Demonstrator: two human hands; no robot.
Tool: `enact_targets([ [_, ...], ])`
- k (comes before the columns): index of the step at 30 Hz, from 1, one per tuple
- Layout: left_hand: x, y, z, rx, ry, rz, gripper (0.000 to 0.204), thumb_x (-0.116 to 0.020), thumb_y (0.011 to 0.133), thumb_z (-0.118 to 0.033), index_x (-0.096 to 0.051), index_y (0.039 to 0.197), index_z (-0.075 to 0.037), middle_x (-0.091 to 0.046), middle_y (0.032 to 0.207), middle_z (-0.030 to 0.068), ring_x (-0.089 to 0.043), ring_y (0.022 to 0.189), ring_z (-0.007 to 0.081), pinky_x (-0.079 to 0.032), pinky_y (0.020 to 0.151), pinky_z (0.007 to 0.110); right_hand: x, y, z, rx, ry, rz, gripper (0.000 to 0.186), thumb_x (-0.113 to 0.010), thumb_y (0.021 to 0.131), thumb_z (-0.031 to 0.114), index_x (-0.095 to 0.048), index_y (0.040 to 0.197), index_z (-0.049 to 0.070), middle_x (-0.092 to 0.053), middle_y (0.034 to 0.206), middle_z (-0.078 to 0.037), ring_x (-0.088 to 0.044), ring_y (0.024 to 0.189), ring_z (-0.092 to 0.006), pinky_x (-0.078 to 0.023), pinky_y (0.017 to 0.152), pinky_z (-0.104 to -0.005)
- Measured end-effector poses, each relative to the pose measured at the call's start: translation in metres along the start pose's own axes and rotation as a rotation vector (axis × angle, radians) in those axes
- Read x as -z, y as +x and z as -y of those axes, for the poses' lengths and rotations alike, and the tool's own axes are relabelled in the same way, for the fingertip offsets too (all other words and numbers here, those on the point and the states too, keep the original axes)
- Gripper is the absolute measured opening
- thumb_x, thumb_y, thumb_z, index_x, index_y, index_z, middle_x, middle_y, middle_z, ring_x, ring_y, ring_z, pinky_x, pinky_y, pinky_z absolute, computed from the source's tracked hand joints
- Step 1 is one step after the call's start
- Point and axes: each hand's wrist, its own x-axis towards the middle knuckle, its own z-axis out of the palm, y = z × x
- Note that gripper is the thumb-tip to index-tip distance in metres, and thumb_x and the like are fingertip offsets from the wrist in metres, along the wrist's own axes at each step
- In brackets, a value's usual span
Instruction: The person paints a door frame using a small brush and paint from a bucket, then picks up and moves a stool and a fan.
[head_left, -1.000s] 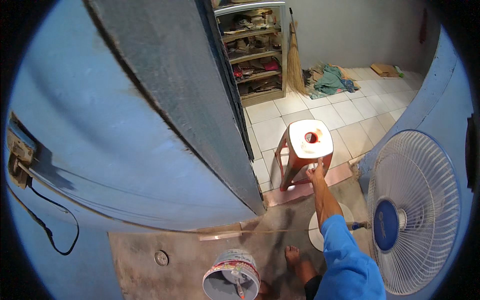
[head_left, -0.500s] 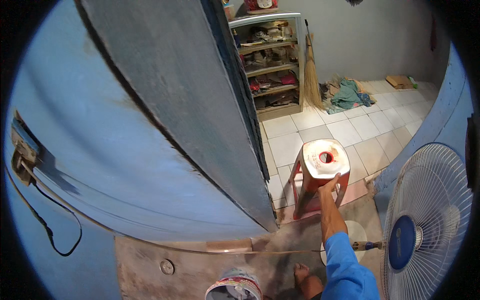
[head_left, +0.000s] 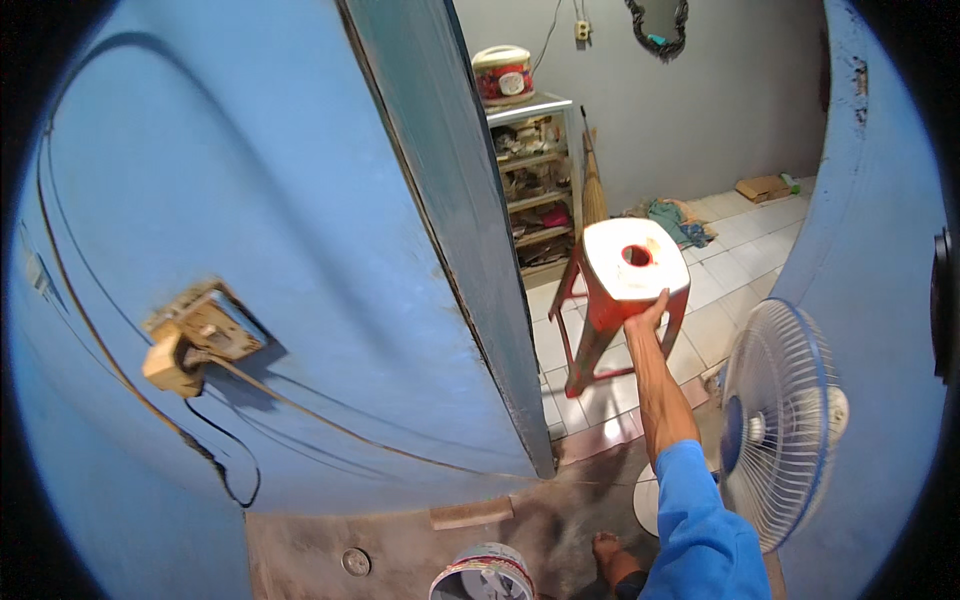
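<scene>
My right hand (head_left: 648,312) grips the near edge of a plastic stool (head_left: 610,320), thumb on top and the other fingers partly hidden below the rim. The stool has a white square seat with a round hole and red legs. It is held up at the doorway, seat upward and slightly tilted; whether any leg touches the floor I cannot tell. My right arm, in a blue sleeve, reaches forward from the lower edge. My left hand is not in view.
Close to my right arm stands a blue and white fan (head_left: 785,425). A bucket (head_left: 485,572) sits by my foot. A door frame edge (head_left: 500,330) borders the stool's left. Beyond are a shelf cabinet (head_left: 535,200), a broom (head_left: 593,190), cloths (head_left: 675,220) and a wall socket with plug (head_left: 205,340).
The stool has risen relative to the room behind it, still in my right hand. My view has turned up and to the left, showing more of the wall and the socket.
</scene>
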Motion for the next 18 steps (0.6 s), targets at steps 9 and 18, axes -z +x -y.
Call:
enact_targets([
  [9, 0.026, -0.053, -0.046, -0.022, -0.047, 0.083, 0.044, -0.059, 0.097, -0.019, -0.048, 0.138, -0.007, -0.056, 0.126, 0.0177, -0.058, 0.111, 0.0271, -0.054, 0.091, 0.038, -0.289, -0.094, 0.114, 0.153, 0.141, 0.44, 0.068, -0.058, 0.094, 0.051, -0.043, 0.143, 0.006, -0.047, 0.145, -0.009, -0.045, 0.132, -0.0267, -0.036, 0.112, -0.0439],
  [18, 0.103, -0.093, -0.063, -0.403, 0.248, 0.239, 0.048, -0.06, 0.095, -0.015, -0.047, 0.141, -0.007, -0.054, 0.13, 0.0184, -0.057, 0.116, 0.0289, -0.055, 0.093, 0.039, -0.435, -0.237, 0.283, 0.295, 0.135, 0.627, 0.067, -0.065, 0.088, 0.051, -0.051, 0.138, 0.008, -0.052, 0.142, -0.008, -0.047, 0.132, -0.0267, -0.033, 0.114, -0.0457],
])
